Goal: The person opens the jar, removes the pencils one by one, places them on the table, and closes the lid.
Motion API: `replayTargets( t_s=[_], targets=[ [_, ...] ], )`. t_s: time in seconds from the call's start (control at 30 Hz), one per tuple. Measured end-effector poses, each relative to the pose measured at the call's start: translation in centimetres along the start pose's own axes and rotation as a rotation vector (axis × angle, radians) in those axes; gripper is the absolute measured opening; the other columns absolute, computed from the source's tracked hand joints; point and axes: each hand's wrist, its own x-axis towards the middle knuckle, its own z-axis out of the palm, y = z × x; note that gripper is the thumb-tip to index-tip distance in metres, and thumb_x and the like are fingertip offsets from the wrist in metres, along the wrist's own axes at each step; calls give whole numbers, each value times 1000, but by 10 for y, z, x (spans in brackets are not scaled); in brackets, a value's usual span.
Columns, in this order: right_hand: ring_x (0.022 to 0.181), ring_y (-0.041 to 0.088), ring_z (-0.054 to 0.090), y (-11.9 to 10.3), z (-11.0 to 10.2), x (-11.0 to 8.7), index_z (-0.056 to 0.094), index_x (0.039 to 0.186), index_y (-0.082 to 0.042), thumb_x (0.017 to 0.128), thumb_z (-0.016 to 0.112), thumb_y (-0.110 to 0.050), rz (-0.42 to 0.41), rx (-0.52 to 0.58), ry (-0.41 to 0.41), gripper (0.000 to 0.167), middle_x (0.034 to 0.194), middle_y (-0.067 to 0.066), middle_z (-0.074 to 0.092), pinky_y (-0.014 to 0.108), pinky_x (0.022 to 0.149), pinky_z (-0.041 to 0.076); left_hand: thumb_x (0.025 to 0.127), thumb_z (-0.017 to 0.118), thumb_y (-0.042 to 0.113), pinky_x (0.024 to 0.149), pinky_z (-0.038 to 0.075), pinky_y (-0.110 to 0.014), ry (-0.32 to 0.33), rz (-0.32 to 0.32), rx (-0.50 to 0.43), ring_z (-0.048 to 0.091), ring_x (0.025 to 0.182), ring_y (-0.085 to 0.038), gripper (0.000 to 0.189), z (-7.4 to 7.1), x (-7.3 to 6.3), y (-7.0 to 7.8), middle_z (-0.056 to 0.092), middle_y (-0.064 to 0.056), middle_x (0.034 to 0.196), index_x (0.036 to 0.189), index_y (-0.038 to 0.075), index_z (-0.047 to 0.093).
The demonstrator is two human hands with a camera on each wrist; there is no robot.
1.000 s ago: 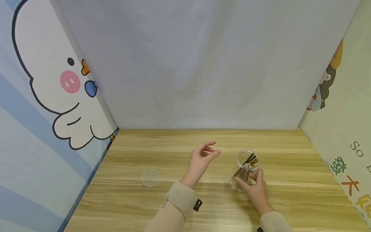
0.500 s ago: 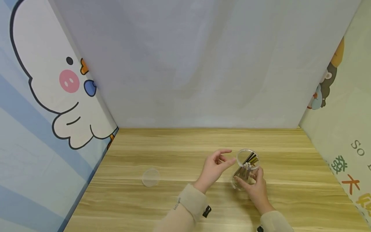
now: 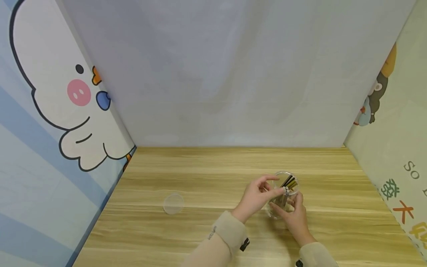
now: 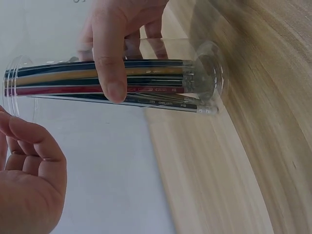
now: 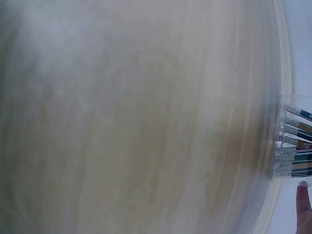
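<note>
"So, what were the fingers doing?"

"The left hand (image 3: 256,196) had its fingers loosely bent, thumb and forefinger apart at the mouth of the clear jar (image 3: 274,212), and gripped nothing I could see. Whether the thumb touched the pencils (image 3: 291,182) inside, I couldn't tell. The right hand (image 3: 296,219) gripped the jar's wall from the near right."

"And what had changed?"

"The left hand had come rightward to the rim, while the jar stayed put, roughly upright, right of the table's middle."

"Meaning?"

"As I judged it, the right hand steadied the jar, and the left now had the pencils within reach."

"Farther out?"

"A clear disc (image 3: 173,204) lay well to the left on the wooden table (image 3: 133,233); a grey backdrop (image 3: 213,74) hung beyond its far edge."
</note>
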Motion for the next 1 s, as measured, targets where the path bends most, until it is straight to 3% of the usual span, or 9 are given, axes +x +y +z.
replayTargets(
  t_s=[0.27, 0.43, 0.57, 0.7, 0.87, 1.0],
  targets=[
    [130, 53, 39, 1, 0, 0, 26, 140, -4, 85, 77, -10, -14, -2, 2, 76, 144, 27, 43, 70, 106, 29, 86, 78, 32, 54, 39, -18, -10, 2, 30, 45, 61, -4, 42, 4, 2, 3, 54, 9, 72, 124, 15, 68],
    [129, 53, 40, 1, 0, 0, 25, 142, -3, 84, 77, -9, -28, -10, 7, 78, 144, 29, 43, 69, 107, 29, 87, 77, 33, 53, 39, -18, -12, 13, 55, 45, 61, -4, 40, 5, 4, 5, 53, 9, 73, 122, 16, 69],
    [129, 51, 40, 1, 0, 0, 26, 141, -3, 84, 77, -9, -27, -7, 11, 77, 142, 28, 44, 68, 107, 29, 88, 75, 34, 53, 37, -17, 19, 36, 109, 42, 60, -4, 37, 5, 5, 8, 54, 9, 78, 119, 15, 71],
    [130, 50, 40, 0, 1, -1, 27, 141, -5, 84, 78, -11, -16, -2, 15, 76, 140, 27, 46, 67, 108, 29, 88, 75, 35, 60, 38, -18, 78, 51, 175, 45, 71, -6, 34, 7, 5, 10, 58, 0, 92, 115, 15, 74],
    [130, 54, 40, 0, 0, -1, 26, 142, -5, 85, 77, -13, 8, -9, 8, 77, 143, 28, 43, 70, 104, 33, 87, 76, 37, 67, 38, -20, 105, 12, 210, 44, 85, -9, 32, 12, 5, 12, 53, -2, 100, 114, 18, 75],
    [130, 55, 40, 1, -1, -2, 25, 143, -4, 85, 77, -10, -8, -28, 8, 78, 141, 29, 46, 70, 103, 35, 89, 73, 41, 59, 37, -21, 77, -6, 244, 41, 74, -9, 30, 15, 4, 14, 48, 0, 99, 112, 21, 76]
  ],
)
